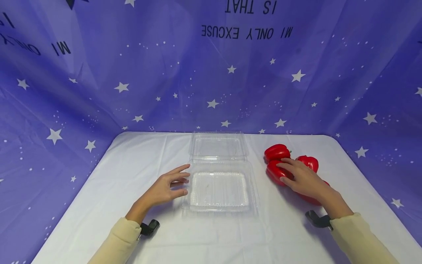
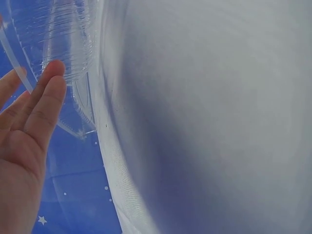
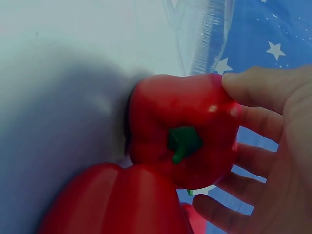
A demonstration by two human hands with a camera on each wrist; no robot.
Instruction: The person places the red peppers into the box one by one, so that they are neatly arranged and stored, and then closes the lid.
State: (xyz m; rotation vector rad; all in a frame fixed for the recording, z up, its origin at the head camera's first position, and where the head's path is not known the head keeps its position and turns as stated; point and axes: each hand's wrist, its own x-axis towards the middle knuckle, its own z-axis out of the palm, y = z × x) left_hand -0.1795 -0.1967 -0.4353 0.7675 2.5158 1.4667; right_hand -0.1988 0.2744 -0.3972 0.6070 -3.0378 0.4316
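A clear plastic clamshell container (image 1: 217, 192) lies spread on the white cloth, its lid (image 1: 217, 147) folded back toward the far side. Beside its left edge is my left hand (image 1: 165, 189), fingers loosely extended; in the left wrist view the fingertips (image 2: 54, 85) overlap the clear plastic, though contact is hard to tell. On the right, my right hand (image 1: 304, 179) grips a red bell pepper (image 1: 275, 172), which still appears to rest on the cloth. The right wrist view shows the thumb (image 3: 253, 87) on one side of this pepper and the fingers around its far side, green stem facing the camera.
More red bell peppers surround the right hand: one behind (image 1: 277, 152), another beyond the knuckles (image 1: 309, 163), and a third partly under the wrist (image 1: 311, 200). White cloth (image 1: 211, 242) covers the table. A purple starred curtain (image 1: 184, 84) stands along its back and sides.
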